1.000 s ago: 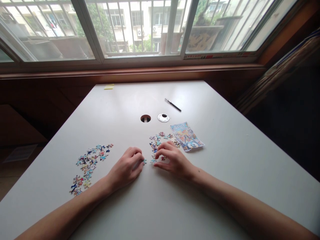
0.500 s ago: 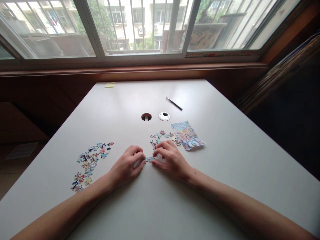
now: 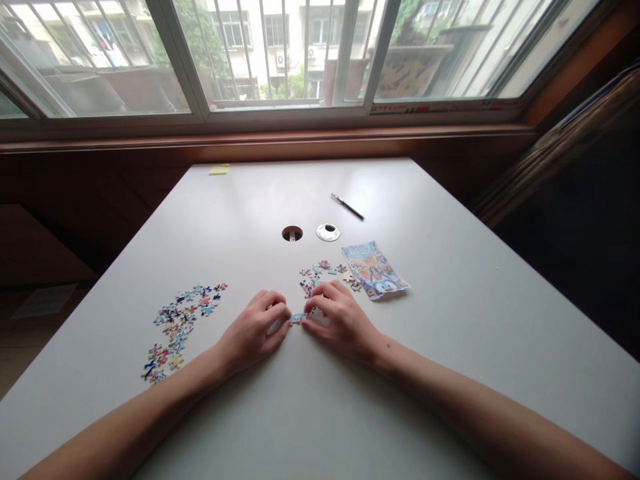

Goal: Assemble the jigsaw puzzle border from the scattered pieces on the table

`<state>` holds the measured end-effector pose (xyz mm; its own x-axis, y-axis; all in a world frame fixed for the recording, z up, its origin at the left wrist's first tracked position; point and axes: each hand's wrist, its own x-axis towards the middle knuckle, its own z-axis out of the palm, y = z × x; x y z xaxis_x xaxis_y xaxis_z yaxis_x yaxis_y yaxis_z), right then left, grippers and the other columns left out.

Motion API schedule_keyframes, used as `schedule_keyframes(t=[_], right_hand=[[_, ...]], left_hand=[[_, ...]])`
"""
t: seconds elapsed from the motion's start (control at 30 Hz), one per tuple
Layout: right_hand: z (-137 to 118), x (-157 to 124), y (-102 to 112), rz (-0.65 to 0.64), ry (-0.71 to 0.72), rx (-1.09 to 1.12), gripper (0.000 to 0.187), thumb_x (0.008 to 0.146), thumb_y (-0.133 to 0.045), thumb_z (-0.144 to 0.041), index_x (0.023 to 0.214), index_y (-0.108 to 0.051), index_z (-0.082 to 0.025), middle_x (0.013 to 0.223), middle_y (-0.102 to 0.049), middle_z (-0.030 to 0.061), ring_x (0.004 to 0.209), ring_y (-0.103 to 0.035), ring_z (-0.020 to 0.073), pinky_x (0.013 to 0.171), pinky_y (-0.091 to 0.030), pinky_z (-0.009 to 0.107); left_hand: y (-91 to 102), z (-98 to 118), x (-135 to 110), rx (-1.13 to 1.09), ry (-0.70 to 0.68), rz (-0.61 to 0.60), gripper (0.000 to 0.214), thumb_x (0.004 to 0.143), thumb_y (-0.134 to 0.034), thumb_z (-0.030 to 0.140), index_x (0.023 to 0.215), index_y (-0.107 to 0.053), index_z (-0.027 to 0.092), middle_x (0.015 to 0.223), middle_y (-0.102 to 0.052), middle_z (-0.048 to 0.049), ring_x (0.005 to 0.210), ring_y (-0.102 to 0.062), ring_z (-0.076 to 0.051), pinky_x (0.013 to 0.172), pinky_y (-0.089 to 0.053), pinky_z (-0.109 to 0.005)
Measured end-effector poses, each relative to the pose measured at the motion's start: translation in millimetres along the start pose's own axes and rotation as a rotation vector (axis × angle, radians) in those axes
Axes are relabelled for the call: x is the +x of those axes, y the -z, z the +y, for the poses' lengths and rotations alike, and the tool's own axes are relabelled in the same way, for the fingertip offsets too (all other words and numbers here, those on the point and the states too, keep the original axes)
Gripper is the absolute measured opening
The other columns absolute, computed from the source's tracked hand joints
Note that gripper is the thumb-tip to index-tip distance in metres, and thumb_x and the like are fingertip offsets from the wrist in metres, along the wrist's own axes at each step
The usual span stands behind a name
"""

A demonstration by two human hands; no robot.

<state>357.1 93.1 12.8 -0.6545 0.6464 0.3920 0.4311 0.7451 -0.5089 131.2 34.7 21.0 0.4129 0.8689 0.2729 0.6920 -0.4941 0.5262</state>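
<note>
Light-blue puzzle pieces (image 3: 297, 319) lie on the white table (image 3: 310, 413), about midway between its left and right edges; they appear to touch, though whether tab and socket are seated is too small to tell. Left hand (image 3: 261, 327): fingers curled, thumb and fingertips closed on the left end of the pieces; right hand (image 3: 341, 317): thumb and forefinger pinched at the right end, other fingers arched over part of the nearer supply.

Supply: loose pile (image 3: 175, 323) toward the table's left edge; smaller cluster (image 3: 320, 272) just beyond the right hand, on the far-edge side; printed picture sheet (image 3: 375, 270) beside that cluster, toward the right edge.

Step in hand, as judged: mating the pieces; technique notes follow. Keep the left end flat and braced as the anchor; let the right fingers make the small corrections; line up printed outlines before loading the joint; seat the tab from above rather than shoving sideways, since thin card would likely buckle or fray; if it resists, back off and check colours against the sheet; keep the right knuckles high, as a low wrist could drag the cluster.
</note>
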Motion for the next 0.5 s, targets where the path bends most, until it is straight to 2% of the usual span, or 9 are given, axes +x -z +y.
schedule_keyframes(t=[0.17, 0.27, 0.5], right_hand=[[-1.2, -0.8, 0.7, 0.000, 0.033, -0.052, 0.009, 0.086, -0.072, -0.029, 0.091, -0.069, -0.021, 0.101, -0.065, 0.0083, 0.098, -0.054, 0.0252, 0.089, -0.049, 0.042], [-2.5, -1.4, 0.7, 0.023, 0.061, -0.094, 0.004, 0.090, -0.066, -0.023, 0.090, -0.069, -0.021, 0.098, -0.065, 0.0081, 0.096, -0.054, 0.0241, 0.088, -0.048, 0.041], [-3.8, -1.8, 2.2, 0.039, 0.097, -0.135, 0.013, 0.093, -0.060, -0.017, 0.086, -0.070, -0.021, 0.095, -0.066, 0.0070, 0.092, -0.053, 0.0217, 0.084, -0.046, 0.038]], left_hand=[[1.0, 0.8, 0.1, -0.001, -0.008, 0.008, 0.007, 0.096, -0.053, 0.018, 0.094, -0.058, 0.020, 0.104, -0.057, -0.0063, 0.100, -0.054, -0.021, 0.092, -0.046, -0.035], [0.6, 0.2, -0.5, 0.000, -0.007, 0.006, 0.006, 0.096, -0.053, 0.018, 0.094, -0.059, 0.020, 0.104, -0.058, -0.0063, 0.100, -0.054, -0.020, 0.092, -0.046, -0.035], [-0.1, 0.3, 0.7, -0.008, -0.014, 0.014, 0.006, 0.096, -0.054, 0.017, 0.094, -0.059, 0.020, 0.104, -0.058, -0.0062, 0.100, -0.054, -0.020, 0.092, -0.046, -0.034]])
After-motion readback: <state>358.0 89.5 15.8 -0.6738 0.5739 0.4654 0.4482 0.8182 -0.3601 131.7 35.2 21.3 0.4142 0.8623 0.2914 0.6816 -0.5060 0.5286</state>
